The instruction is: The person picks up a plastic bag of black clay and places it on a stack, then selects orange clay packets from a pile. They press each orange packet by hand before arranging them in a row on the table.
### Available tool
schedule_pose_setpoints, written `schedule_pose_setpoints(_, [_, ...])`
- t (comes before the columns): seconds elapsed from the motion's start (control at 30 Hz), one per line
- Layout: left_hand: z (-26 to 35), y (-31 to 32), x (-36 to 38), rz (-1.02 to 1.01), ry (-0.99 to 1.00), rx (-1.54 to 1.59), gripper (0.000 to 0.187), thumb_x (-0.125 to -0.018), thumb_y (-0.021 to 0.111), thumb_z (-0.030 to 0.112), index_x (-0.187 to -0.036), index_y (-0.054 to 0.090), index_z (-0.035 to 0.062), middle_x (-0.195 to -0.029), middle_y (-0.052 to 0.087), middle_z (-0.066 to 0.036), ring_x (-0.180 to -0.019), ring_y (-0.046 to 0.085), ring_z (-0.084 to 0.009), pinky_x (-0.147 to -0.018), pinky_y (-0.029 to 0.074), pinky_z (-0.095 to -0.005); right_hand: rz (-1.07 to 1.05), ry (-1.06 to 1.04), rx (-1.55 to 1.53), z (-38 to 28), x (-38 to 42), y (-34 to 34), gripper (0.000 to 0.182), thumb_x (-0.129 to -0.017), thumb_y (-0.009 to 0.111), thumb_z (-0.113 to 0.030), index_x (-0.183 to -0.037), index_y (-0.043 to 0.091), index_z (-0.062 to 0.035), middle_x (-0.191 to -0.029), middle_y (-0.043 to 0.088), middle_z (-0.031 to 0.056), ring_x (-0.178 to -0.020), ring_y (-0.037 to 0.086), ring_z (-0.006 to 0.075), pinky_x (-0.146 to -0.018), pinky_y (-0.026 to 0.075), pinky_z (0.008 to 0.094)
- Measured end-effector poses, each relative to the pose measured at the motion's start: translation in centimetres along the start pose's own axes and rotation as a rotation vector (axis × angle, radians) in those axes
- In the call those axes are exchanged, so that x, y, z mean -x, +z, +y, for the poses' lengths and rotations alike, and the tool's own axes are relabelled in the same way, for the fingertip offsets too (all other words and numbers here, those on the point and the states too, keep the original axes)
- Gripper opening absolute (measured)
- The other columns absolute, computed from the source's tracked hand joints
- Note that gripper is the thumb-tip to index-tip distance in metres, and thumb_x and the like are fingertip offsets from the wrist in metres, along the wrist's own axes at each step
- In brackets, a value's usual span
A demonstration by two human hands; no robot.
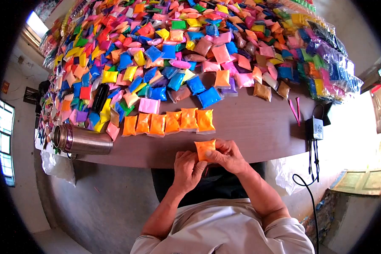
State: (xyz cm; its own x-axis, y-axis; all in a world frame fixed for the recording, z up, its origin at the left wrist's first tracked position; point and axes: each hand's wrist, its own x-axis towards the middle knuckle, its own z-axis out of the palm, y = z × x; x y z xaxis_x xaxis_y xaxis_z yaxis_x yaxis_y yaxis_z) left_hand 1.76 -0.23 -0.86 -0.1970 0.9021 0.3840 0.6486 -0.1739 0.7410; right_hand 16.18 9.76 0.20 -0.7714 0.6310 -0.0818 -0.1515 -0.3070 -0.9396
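My right hand (229, 155) grips a small clear packet filled with orange material (204, 149) at the table's front edge, with the thumb across its face. Beside it on the left, my left hand (187, 168) is closed near the packet's lower left side; whether its fingers touch the packet or hold anything is hidden. Just beyond both hands, a row of several orange packets (157, 124) lies side by side on the brown table (249, 135). A pink packet (149, 105) lies behind the row.
A large heap of coloured packets (169, 51) covers the far part of the table. A steel flask (86, 140) lies on its side at the left. Pink strips (295, 111) and a small grey device (315, 128) with black cables are at the right.
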Motion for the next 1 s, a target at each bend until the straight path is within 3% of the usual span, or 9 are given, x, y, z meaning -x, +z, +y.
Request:
schedule_pose_setpoints(0.23, [0.1, 0.1, -0.1, -0.002, 0.058, -0.081, 0.035, -0.096, 0.056, 0.037, -0.078, 0.060, 0.0070, -0.073, 0.063, -0.008, -0.072, 0.060, -0.0256, -0.074, 0.042, -0.0417, 0.035, -0.118, 0.075, 0.7, -0.2, 0.0, 0.029, -0.096, 0.063, -0.024, -0.104, 0.066, 0.0037, -0.090, 0.064, 0.0002, -0.077, 0.056, 0.0059, -0.065, 0.048, 0.0235])
schedule_pose_setpoints(0.33, [0.1, 0.2, -0.1, 0.031, 0.068, -0.068, 0.035, -0.096, 0.056, 0.037, -0.079, 0.060, 0.0069, -0.074, 0.063, -0.008, -0.072, 0.060, -0.0258, -0.074, 0.043, -0.0420, -0.003, -0.014, 0.016, 0.2, -0.2, -0.1, 0.028, -0.096, 0.064, -0.023, -0.104, 0.067, 0.0035, -0.090, 0.065, 0.0005, -0.077, 0.056, 0.0064, -0.066, 0.048, 0.0242])
schedule_pose_setpoints(0.7, [0.1, -0.1, -0.1, -0.050, 0.039, -0.115, 0.030, -0.095, 0.057, 0.034, -0.085, 0.061, 0.0060, -0.081, 0.064, -0.010, -0.076, 0.060, -0.0292, -0.077, 0.042, -0.0418, -0.010, -0.075, 0.045, 0.3, -0.1, 0.4, 0.028, -0.095, 0.065, -0.024, -0.104, 0.066, 0.0027, -0.086, 0.065, 0.0005, -0.077, 0.057, 0.0070, -0.066, 0.049, 0.0249])
schedule_pose_setpoints(0.77, [0.0, 0.1, -0.2, 0.032, 0.067, -0.048, 0.029, -0.095, 0.058, 0.032, -0.082, 0.060, 0.0061, -0.077, 0.062, -0.010, -0.074, 0.058, -0.0299, -0.075, 0.041, -0.0420, -0.003, -0.067, 0.017, 0.1, -0.1, 0.1, 0.028, -0.095, 0.064, -0.024, -0.103, 0.066, 0.0025, -0.086, 0.065, 0.0003, -0.077, 0.057, 0.0070, -0.066, 0.049, 0.0249])
schedule_pose_setpoints(1.0, [0.0, 0.2, -0.3, 0.034, 0.050, -0.058, 0.026, -0.095, 0.058, 0.028, -0.080, 0.058, 0.0064, -0.071, 0.056, -0.009, -0.070, 0.054, -0.0296, -0.072, 0.040, -0.0418, -0.075, -0.044, 0.018, -0.2, -0.2, -0.2, 0.028, -0.099, 0.059, -0.024, -0.105, 0.065, 0.0033, -0.090, 0.065, 0.0008, -0.081, 0.056, 0.0069, -0.068, 0.049, 0.0250])
